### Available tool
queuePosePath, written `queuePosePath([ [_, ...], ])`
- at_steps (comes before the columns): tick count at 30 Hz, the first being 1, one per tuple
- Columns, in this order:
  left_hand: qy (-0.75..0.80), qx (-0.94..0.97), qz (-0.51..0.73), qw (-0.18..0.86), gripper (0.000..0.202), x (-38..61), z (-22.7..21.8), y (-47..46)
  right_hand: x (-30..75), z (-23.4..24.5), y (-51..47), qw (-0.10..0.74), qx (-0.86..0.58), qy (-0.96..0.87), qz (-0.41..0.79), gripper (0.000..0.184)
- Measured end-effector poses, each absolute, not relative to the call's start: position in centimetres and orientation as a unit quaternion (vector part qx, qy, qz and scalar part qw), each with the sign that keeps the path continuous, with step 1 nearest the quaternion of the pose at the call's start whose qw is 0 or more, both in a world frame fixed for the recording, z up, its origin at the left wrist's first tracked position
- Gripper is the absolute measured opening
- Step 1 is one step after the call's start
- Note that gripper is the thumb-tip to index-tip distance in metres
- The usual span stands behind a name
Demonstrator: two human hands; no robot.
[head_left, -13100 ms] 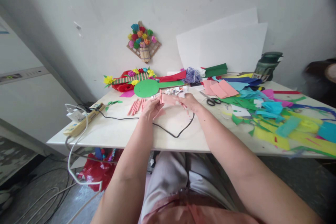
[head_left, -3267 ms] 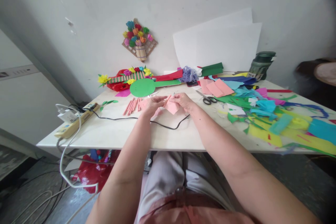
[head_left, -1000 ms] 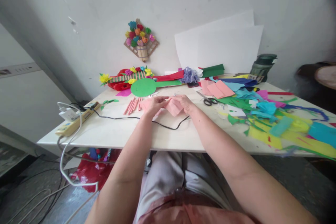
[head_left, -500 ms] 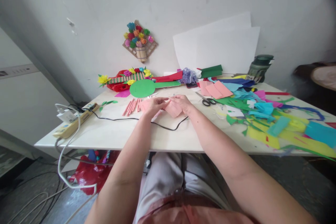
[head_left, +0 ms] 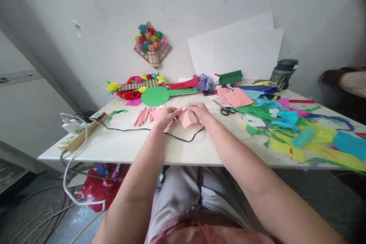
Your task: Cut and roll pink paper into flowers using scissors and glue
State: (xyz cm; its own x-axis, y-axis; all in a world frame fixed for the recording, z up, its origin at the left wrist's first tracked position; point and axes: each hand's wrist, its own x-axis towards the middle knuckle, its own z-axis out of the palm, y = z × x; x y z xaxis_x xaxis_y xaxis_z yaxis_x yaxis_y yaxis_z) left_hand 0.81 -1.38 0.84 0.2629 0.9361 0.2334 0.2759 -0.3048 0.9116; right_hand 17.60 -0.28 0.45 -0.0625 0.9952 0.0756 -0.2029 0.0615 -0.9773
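Observation:
Between my two hands is a piece of pink crepe paper (head_left: 188, 119), its lower part hanging down toward the table. My left hand (head_left: 168, 116) pinches the paper's left top edge. The fingers of my right hand (head_left: 200, 112) are closed on its right top edge. Several rolled pink paper sticks (head_left: 143, 116) lie just left of my left hand, beside more pink paper (head_left: 158, 113) partly hidden behind that hand. A black cable (head_left: 183, 140) runs across the table below both hands.
Black-handled scissors (head_left: 225, 110) and folded pink paper (head_left: 239, 97) lie to the right. Colourful paper scraps (head_left: 300, 133) cover the table's right side. A green round paper shape (head_left: 155, 96) lies behind my hands. At left sits a power strip (head_left: 73, 140); a dark green bottle (head_left: 283, 74) stands at back right.
My hands have shifted slightly along the paper's top edge. The pink sheet now hangs more creased and gathered, its lower corner turned a little. The rest of the table looks the same.

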Motion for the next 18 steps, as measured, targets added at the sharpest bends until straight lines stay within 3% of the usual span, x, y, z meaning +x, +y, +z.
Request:
queuePosePath([
  [18,0.47,0.688,0.417,0.365,0.043,0.62,0.34,-0.87,17.77,0.27,-0.08,0.537,-0.408,-0.473,0.567,0.04],
])
